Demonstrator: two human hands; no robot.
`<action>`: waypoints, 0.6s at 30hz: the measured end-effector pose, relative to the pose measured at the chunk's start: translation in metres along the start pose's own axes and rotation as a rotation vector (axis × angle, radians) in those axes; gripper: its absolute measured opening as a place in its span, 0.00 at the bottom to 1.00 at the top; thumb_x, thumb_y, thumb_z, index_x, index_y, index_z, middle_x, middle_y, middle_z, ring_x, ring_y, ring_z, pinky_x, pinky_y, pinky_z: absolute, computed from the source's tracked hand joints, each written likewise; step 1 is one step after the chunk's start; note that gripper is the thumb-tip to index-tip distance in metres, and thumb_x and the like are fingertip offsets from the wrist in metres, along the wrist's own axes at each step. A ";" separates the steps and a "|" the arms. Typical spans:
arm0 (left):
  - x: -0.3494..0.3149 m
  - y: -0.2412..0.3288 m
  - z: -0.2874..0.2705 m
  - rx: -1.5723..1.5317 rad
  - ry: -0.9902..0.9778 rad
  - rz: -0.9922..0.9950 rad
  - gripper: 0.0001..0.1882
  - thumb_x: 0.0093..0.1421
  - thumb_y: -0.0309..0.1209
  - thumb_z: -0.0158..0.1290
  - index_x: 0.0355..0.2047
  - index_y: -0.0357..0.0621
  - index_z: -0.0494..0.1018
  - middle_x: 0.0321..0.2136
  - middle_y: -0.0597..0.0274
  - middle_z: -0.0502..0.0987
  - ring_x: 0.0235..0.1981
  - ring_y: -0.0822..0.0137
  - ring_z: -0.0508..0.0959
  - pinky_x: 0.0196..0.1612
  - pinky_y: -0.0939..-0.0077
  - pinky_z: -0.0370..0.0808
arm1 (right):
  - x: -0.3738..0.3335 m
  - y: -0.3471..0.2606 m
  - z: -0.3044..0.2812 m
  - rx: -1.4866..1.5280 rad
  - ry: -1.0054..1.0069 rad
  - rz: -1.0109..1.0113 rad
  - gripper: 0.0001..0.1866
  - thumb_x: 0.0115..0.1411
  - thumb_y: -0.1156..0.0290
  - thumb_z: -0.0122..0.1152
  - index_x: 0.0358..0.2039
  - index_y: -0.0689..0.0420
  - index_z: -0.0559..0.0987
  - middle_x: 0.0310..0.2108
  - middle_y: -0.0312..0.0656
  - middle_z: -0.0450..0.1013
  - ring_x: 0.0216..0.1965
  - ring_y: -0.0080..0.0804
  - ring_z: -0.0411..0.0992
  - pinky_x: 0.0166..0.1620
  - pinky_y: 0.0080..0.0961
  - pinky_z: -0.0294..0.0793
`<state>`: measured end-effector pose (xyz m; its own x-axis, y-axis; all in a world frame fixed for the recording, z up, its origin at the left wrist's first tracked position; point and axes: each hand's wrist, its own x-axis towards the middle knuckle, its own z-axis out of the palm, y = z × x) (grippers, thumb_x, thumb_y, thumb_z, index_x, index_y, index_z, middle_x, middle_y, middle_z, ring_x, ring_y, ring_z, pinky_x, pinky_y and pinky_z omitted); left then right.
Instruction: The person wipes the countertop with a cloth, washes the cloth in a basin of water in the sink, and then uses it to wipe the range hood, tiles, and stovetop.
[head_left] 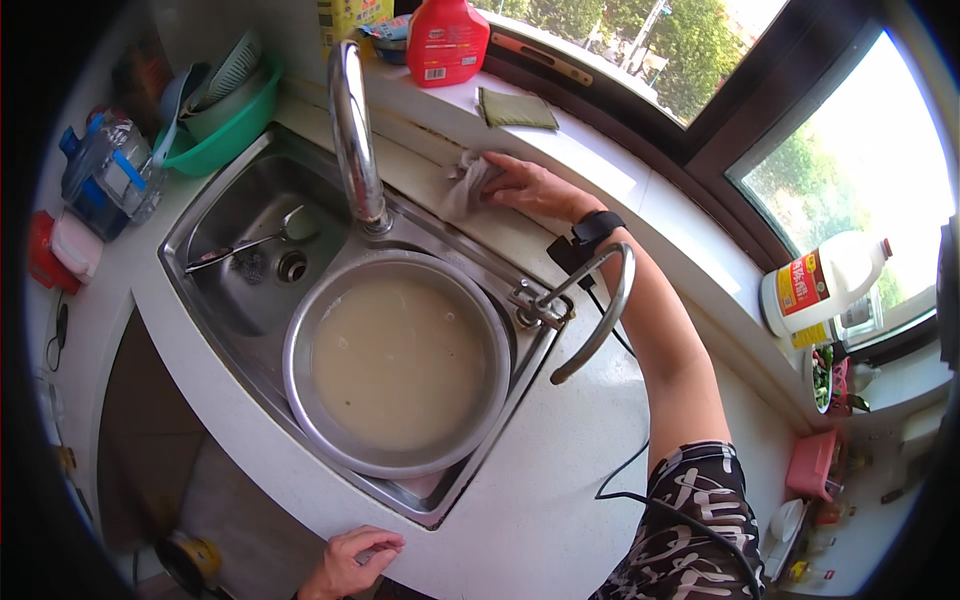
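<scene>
My right hand (530, 187) reaches across to the ledge behind the sink, its fingers closed on a crumpled grey cloth (467, 188) pressed against the surface. A black band circles that wrist. My left hand (352, 562) rests at the counter's front edge, fingers curled together and nothing visible in them. Between the hands, a large metal basin (297, 385) of cloudy, pale liquid (400, 360) stands in the right bowl of the steel sink (205, 325). A tall chrome faucet (352, 130) rises behind it, left of the cloth.
A ladle (235, 250) lies in the left sink bowl. A thin curved tap (610, 320) stands under my right forearm. A red bottle (447, 42) and folded green cloth (516, 109) sit on the windowsill; a white jug (825, 285) stands right. A green basin (268, 95) holds dishes.
</scene>
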<state>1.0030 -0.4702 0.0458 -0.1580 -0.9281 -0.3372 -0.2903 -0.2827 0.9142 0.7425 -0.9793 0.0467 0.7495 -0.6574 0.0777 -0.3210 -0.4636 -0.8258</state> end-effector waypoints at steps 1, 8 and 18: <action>-0.002 -0.003 -0.001 -0.004 0.015 0.000 0.10 0.55 0.19 0.56 0.38 0.36 0.79 0.34 0.56 0.81 0.36 0.66 0.82 0.41 0.77 0.79 | 0.007 -0.009 0.000 0.101 -0.025 0.228 0.37 0.61 0.76 0.58 0.69 0.54 0.54 0.42 0.43 0.78 0.36 0.25 0.78 0.42 0.23 0.77; 0.005 0.011 0.007 0.031 0.031 0.096 0.09 0.56 0.22 0.58 0.38 0.38 0.79 0.34 0.55 0.81 0.36 0.63 0.82 0.40 0.74 0.78 | -0.011 -0.012 0.028 -0.520 0.017 0.307 0.11 0.56 0.69 0.60 0.40 0.51 0.81 0.32 0.49 0.78 0.35 0.46 0.78 0.40 0.39 0.76; -0.001 0.022 0.012 0.095 -0.028 0.128 0.09 0.55 0.23 0.58 0.38 0.38 0.78 0.34 0.56 0.81 0.35 0.61 0.82 0.39 0.74 0.78 | -0.248 0.007 -0.003 -0.554 0.405 0.630 0.11 0.57 0.71 0.53 0.39 0.53 0.81 0.34 0.53 0.77 0.39 0.54 0.75 0.41 0.42 0.74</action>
<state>0.9852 -0.4721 0.0635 -0.2252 -0.9476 -0.2264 -0.3539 -0.1370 0.9252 0.5523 -0.8211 0.0236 0.1176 -0.9929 -0.0195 -0.9085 -0.0997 -0.4057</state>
